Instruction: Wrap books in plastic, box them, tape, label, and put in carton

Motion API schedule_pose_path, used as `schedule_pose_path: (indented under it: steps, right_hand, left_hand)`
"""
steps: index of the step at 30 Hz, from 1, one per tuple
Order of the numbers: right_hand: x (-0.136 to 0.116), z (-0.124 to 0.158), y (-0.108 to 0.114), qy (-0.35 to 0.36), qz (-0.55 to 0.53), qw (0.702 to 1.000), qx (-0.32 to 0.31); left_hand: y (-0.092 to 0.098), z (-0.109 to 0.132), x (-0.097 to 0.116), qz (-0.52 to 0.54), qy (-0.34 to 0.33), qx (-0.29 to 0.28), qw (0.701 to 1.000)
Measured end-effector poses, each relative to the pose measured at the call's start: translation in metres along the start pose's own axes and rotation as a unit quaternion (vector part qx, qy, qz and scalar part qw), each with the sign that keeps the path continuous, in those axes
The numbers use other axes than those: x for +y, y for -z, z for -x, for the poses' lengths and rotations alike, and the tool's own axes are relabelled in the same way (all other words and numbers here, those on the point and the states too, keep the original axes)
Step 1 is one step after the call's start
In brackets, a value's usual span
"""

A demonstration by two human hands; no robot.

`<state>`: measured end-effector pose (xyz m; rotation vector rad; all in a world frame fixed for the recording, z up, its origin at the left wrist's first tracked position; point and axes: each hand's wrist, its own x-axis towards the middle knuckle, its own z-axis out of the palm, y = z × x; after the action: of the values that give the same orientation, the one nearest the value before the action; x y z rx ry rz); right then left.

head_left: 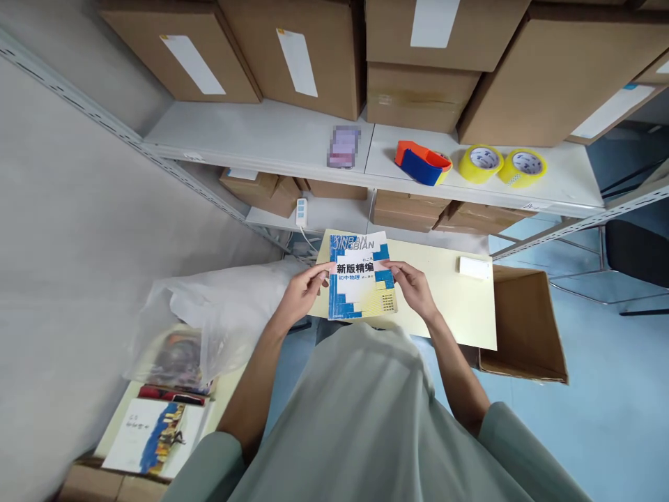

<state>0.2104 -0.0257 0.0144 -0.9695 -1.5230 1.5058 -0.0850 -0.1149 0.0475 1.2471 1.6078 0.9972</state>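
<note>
A blue, white and yellow textbook (360, 289) with Chinese print on its cover is in front of me, face up over the pale yellow table (454, 310). My left hand (306, 291) grips the book's left edge between thumb and fingers. On the opposite edge, my right hand (412, 282) pinches the cover side in the same way. Whether the book rests on the table or is held just above it, I cannot tell. To the right on the table lies a small white box-like object (474, 268).
Above the table, a grey shelf (293, 136) carries cardboard boxes (313, 56), yellow tape rolls (481, 164) and an orange-and-blue band (422, 162). An open carton (527, 328) stands right. At left are a plastic bag (235, 300) and books (151, 432). A power strip (302, 213) sits below.
</note>
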Motion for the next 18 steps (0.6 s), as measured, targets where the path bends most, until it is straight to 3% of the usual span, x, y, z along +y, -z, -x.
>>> schedule_pose_path:
  steps: [5, 11, 18]
  right_hand:
    - [-0.002, 0.001, 0.010, -0.011, -0.036, 0.999, -0.038]
    - [-0.028, -0.002, 0.009, -0.060, -0.012, 0.998, 0.024]
    - [-0.051, -0.007, 0.001, -0.113, -0.057, 0.992, -0.001]
  left_hand:
    - [0.000, -0.007, 0.004, 0.032, -0.015, -0.006, 0.999]
    - [-0.004, -0.012, 0.022, -0.011, -0.013, 0.021, 1.000]
    - [-0.010, -0.010, 0.049, -0.014, -0.036, 0.047, 0.998]
